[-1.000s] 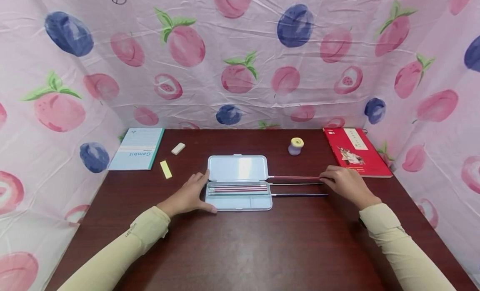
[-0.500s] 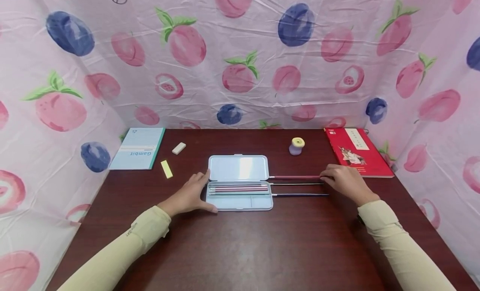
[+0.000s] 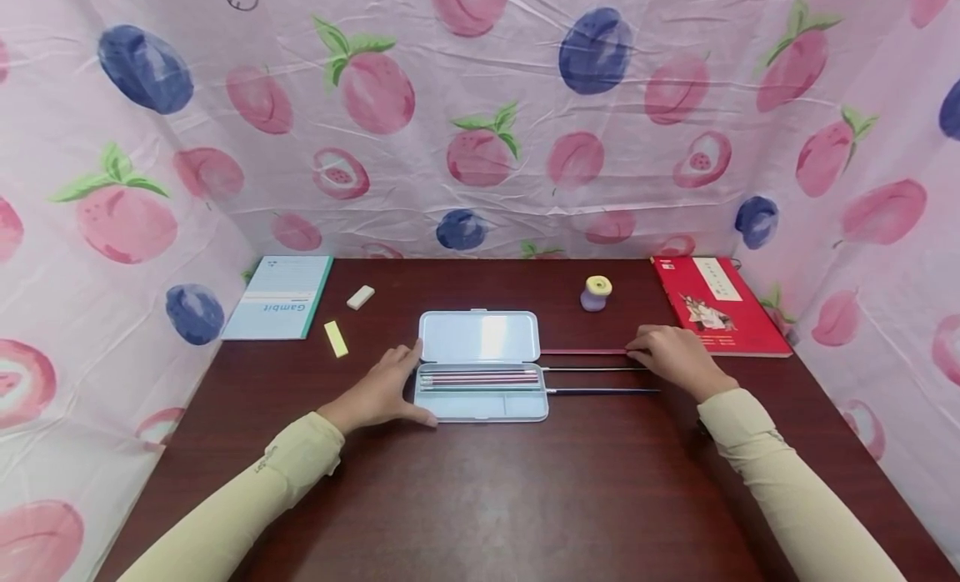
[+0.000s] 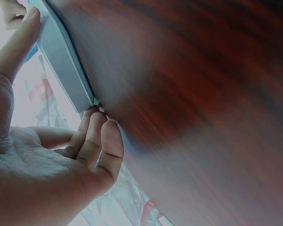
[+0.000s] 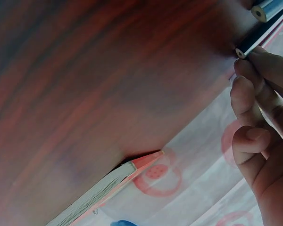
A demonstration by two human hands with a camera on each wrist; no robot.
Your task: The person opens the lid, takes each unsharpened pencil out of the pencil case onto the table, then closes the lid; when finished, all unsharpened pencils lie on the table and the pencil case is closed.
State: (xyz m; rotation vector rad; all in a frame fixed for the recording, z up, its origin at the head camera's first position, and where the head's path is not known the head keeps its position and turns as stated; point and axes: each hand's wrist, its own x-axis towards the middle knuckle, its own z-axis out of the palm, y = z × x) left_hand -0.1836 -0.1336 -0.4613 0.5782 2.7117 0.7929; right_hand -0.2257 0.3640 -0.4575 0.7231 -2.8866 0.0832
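An open pale blue pencil case [image 3: 461,408] lies mid-table with several pencils [image 3: 480,380] in its back section. My left hand [image 3: 382,388] holds the case's left end, thumb at the near edge. In the left wrist view its fingertips touch the case [image 4: 61,54]. To the right of the case, my right hand [image 3: 673,357] pinches the right end of a red pencil [image 3: 585,351], whose left end sits behind the lid's edge. Nearer me lie a dark, thin pencil [image 3: 592,368] and a dark blue pencil [image 3: 603,391]. Blunt pencil ends [image 5: 259,14] show in the right wrist view.
A light blue notebook [image 3: 273,303] is at the back left, near a white eraser [image 3: 361,297] and a yellow strip [image 3: 336,338]. Back right are a purple-and-yellow sharpener-like object [image 3: 596,293] and a red book [image 3: 720,307]. Fruit-print cloth [image 3: 405,198] walls the table.
My right hand has moved slightly left with the red pencil, whose pale end has slipped out of sight behind the lid's edge. The left hand stays on the case.
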